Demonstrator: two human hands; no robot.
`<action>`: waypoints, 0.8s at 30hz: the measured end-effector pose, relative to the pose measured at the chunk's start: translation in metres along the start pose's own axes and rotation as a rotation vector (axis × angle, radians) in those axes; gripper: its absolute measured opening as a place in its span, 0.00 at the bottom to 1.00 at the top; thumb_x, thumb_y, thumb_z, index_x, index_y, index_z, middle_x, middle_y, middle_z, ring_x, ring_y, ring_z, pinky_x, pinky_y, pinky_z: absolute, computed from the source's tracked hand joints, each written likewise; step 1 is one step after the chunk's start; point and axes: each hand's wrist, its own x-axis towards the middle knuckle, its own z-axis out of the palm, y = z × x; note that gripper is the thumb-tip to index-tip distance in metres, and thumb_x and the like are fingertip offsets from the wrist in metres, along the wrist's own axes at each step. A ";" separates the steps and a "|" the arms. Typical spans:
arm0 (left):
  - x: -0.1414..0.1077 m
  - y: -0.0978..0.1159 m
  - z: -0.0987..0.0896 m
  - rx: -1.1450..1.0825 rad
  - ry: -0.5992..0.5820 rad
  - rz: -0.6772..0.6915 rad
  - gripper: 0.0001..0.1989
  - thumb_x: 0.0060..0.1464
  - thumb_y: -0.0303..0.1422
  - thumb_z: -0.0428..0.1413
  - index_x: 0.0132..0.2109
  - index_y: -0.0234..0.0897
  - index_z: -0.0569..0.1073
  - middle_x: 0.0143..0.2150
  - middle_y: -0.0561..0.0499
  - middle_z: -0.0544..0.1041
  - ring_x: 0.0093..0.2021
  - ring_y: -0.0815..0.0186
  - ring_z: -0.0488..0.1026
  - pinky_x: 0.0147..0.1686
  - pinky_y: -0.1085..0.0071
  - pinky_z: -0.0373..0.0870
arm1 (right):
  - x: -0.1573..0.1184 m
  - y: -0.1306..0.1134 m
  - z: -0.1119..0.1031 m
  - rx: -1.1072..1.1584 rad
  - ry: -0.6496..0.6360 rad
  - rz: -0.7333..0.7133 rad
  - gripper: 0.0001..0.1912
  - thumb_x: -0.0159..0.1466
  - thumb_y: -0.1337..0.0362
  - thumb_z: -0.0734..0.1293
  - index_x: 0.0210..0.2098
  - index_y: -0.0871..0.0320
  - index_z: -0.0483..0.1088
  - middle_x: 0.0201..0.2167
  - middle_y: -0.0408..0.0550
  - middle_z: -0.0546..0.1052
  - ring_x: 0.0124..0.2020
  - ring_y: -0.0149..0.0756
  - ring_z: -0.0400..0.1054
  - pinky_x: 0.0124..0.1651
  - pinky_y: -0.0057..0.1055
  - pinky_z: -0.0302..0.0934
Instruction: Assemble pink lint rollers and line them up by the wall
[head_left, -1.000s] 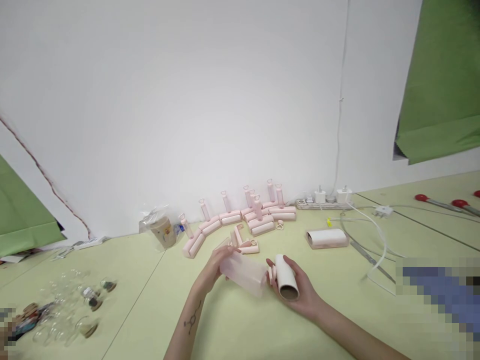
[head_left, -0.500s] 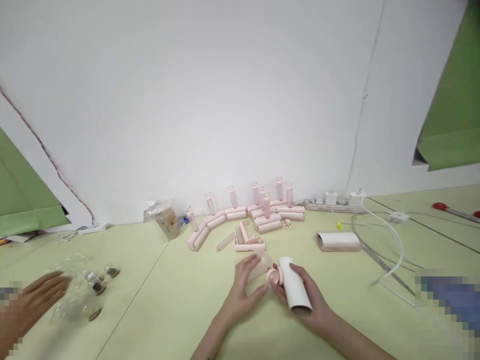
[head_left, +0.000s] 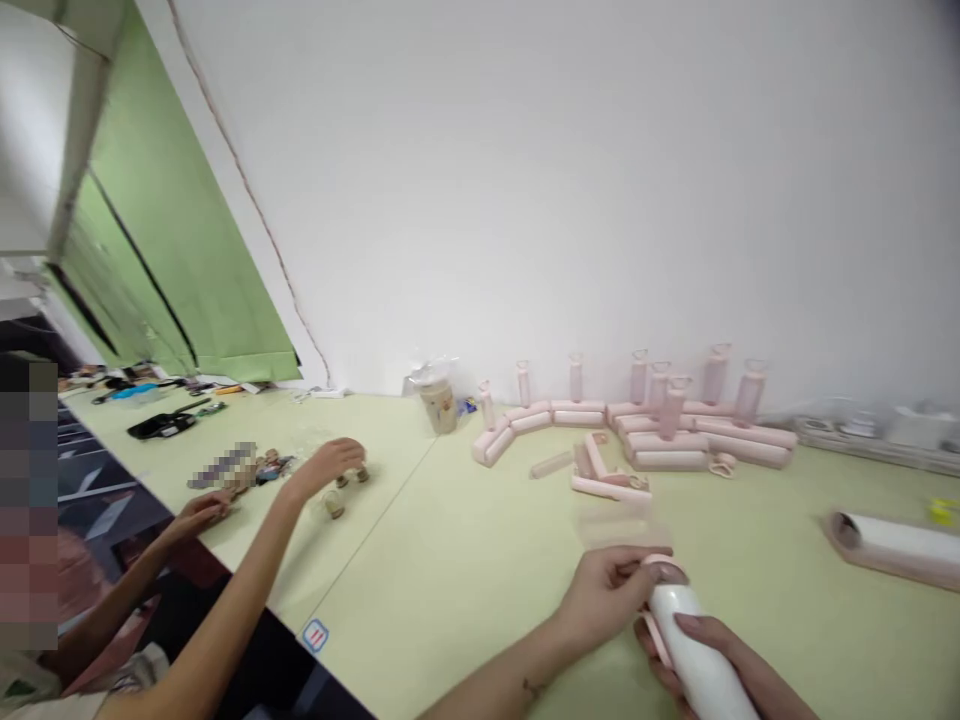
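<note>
The left hand (head_left: 604,598), half-spread and apart earlier, now curls its fingers onto a pink cap (head_left: 661,563) at the far end of the white roll (head_left: 701,678), which the right hand (head_left: 739,650) still grips over the table (head_left: 480,545).

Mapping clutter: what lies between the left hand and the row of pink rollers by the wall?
Head view: a blurred translucent piece nearest the left hand, then some loose pink parts before the pink rollers.
</note>
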 end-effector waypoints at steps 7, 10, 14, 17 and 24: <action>-0.005 0.000 -0.006 0.265 -0.129 0.155 0.20 0.56 0.41 0.44 0.47 0.36 0.73 0.45 0.44 0.75 0.45 0.59 0.69 0.48 0.66 0.63 | -0.006 -0.004 0.007 -0.094 -0.015 -0.088 0.19 0.58 0.54 0.61 0.22 0.62 0.70 0.13 0.41 0.68 0.12 0.23 0.59 0.15 0.19 0.56; -0.002 -0.006 -0.006 0.194 -0.128 0.110 0.18 0.52 0.40 0.52 0.46 0.36 0.73 0.45 0.43 0.74 0.46 0.59 0.69 0.48 0.67 0.63 | -0.004 -0.005 0.009 -0.100 0.000 -0.083 0.22 0.59 0.52 0.58 0.20 0.62 0.69 0.12 0.41 0.67 0.10 0.22 0.58 0.13 0.18 0.54; 0.002 -0.013 -0.003 -0.113 -0.110 -0.048 0.16 0.42 0.41 0.61 0.37 0.34 0.76 0.39 0.44 0.77 0.39 0.60 0.72 0.41 0.69 0.66 | 0.002 -0.005 0.015 -0.145 -0.004 -0.011 0.26 0.60 0.51 0.55 0.17 0.63 0.68 0.08 0.41 0.64 0.06 0.22 0.54 0.10 0.19 0.51; 0.007 -0.006 -0.006 -0.279 0.013 -0.045 0.16 0.41 0.41 0.62 0.33 0.32 0.76 0.34 0.46 0.76 0.36 0.62 0.71 0.37 0.71 0.67 | 0.001 -0.018 0.018 -0.154 0.052 -0.155 0.26 0.59 0.48 0.57 0.19 0.62 0.69 0.11 0.44 0.68 0.10 0.26 0.60 0.15 0.22 0.58; 0.015 0.012 -0.024 -0.767 0.337 -0.085 0.11 0.49 0.37 0.58 0.35 0.31 0.73 0.34 0.47 0.75 0.36 0.65 0.71 0.34 0.73 0.70 | -0.025 -0.080 0.028 -0.433 0.356 -0.841 0.16 0.50 0.61 0.71 0.39 0.54 0.70 0.40 0.46 0.76 0.42 0.40 0.69 0.45 0.32 0.63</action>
